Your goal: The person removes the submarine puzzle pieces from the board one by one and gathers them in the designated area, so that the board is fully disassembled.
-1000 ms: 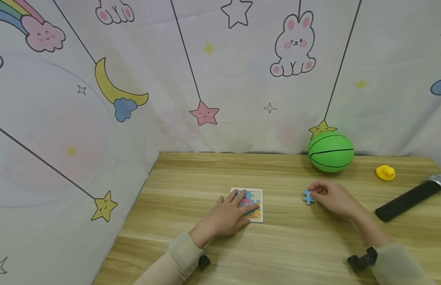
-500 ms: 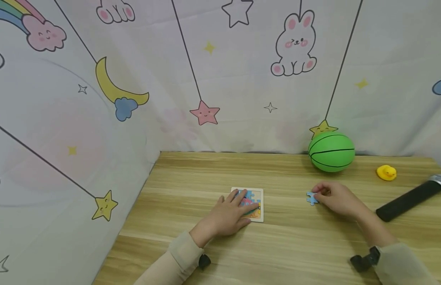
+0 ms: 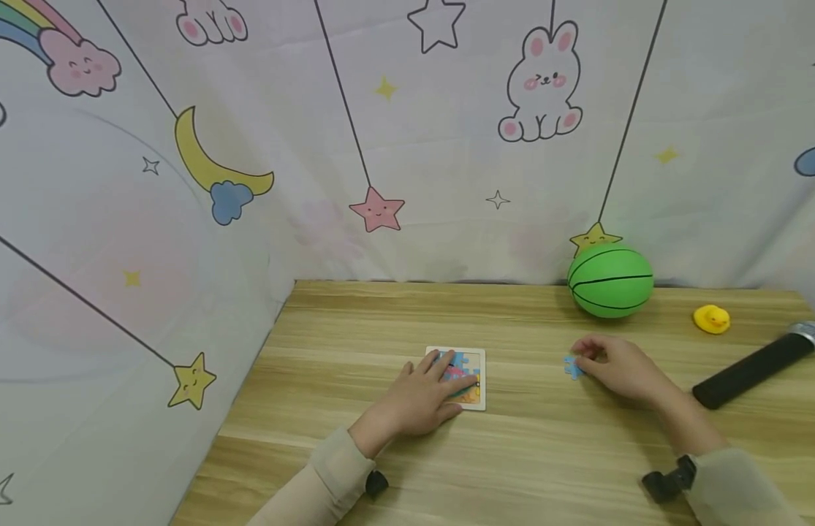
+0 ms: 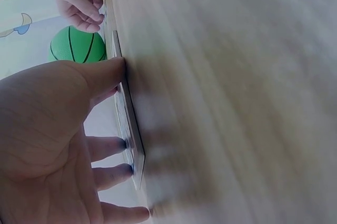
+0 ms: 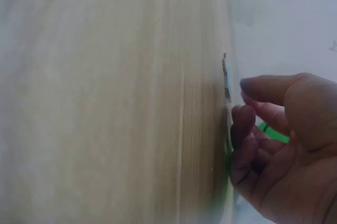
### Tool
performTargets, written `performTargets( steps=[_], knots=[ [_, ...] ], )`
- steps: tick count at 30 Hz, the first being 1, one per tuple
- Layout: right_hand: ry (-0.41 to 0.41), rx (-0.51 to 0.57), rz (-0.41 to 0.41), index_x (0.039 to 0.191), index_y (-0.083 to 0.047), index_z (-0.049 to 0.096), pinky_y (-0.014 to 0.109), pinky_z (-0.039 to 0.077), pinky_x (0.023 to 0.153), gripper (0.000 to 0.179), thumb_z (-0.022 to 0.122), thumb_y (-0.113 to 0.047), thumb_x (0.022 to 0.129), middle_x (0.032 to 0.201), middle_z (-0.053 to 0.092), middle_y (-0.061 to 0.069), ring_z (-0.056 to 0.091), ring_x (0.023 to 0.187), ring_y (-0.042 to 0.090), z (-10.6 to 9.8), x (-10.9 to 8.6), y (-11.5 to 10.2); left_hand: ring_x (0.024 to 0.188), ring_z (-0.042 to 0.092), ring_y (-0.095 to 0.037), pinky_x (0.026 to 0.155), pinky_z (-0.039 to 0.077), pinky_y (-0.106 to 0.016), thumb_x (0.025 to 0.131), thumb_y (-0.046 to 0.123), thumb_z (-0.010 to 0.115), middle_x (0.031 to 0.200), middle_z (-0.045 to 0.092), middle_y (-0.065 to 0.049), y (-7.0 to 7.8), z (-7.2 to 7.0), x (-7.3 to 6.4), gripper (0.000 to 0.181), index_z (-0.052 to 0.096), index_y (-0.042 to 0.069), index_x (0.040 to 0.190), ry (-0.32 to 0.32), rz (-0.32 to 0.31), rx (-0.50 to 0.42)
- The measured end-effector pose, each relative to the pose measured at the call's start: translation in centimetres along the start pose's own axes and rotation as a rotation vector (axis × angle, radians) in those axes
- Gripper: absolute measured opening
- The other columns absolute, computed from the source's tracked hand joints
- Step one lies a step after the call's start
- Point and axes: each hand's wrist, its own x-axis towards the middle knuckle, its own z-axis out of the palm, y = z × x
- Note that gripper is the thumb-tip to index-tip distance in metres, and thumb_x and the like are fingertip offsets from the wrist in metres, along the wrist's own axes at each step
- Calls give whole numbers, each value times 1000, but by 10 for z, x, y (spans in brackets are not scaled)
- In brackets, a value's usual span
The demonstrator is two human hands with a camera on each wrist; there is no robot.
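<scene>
My left hand [image 3: 417, 398] lies with spread fingers over a small square jigsaw board [image 3: 482, 394] with a pale frame. In the left wrist view, the thumb is at the edge of the board [image 4: 138, 142] and other fingertips rest on or beside it. Blue, pink and orange pieces show between the fingers, with a bare wood-coloured patch at the top right. Further right, my right hand [image 3: 618, 367] holds a light blue jigsaw piece [image 3: 571, 367] low over the table between thumb and bent fingers. From the right wrist, that jigsaw piece [image 5: 226, 79] appears nearly edge-on beside the thumb tip.
A green ball [image 3: 611, 281] stands behind the right hand, near the back edge of the wooden table [image 3: 354, 314]. To its right are a yellow rubber duck [image 3: 713, 320] and a black microphone [image 3: 749, 369]. A printed cloth [image 3: 446, 241] hangs behind.
The jigsaw piece has turned slightly at the right fingertips, which shifted a little right and then back. My left hand keeps its place on the board.
</scene>
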Motion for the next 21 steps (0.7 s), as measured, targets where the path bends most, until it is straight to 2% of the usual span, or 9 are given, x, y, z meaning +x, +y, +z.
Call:
performTargets(
  steps=[6, 11, 14, 21],
  knots=[
    [26, 3, -22, 121, -3, 70, 42, 49, 83, 27, 71, -20, 101, 99, 69, 1, 62, 93, 18, 2, -1, -11, 156, 18, -38, 115, 29, -66, 108, 52, 49, 172, 19, -10, -1, -1, -2, 55, 37, 44, 161, 10, 3, 7],
    [39, 11, -62, 121, -4, 70, 36, 48, 74, 25, 71, -18, 100, 98, 69, 1, 60, 83, 15, 7, 1, -22, 154, 22, -45, 114, 31, -67, 107, 52, 52, 171, 20, -11, -3, -5, -7, 56, 41, 41, 160, 31, -13, -2],
    [25, 34, -70, 120, -4, 69, 33, 48, 70, 24, 71, -18, 100, 98, 69, 1, 60, 78, 13, 12, 4, -30, 153, 23, -46, 113, 31, -68, 107, 52, 53, 171, 21, -11, -5, -7, -10, 55, 41, 41, 160, 31, -36, -5],
    [-31, 78, -76, 118, -5, 69, 35, 51, 73, 22, 71, -16, 99, 98, 68, 1, 61, 80, 13, 31, 13, -49, 153, 24, -44, 109, 35, -70, 107, 50, 52, 171, 23, -11, -9, -6, -14, 56, 39, 40, 161, 23, -50, -19]
  ],
)
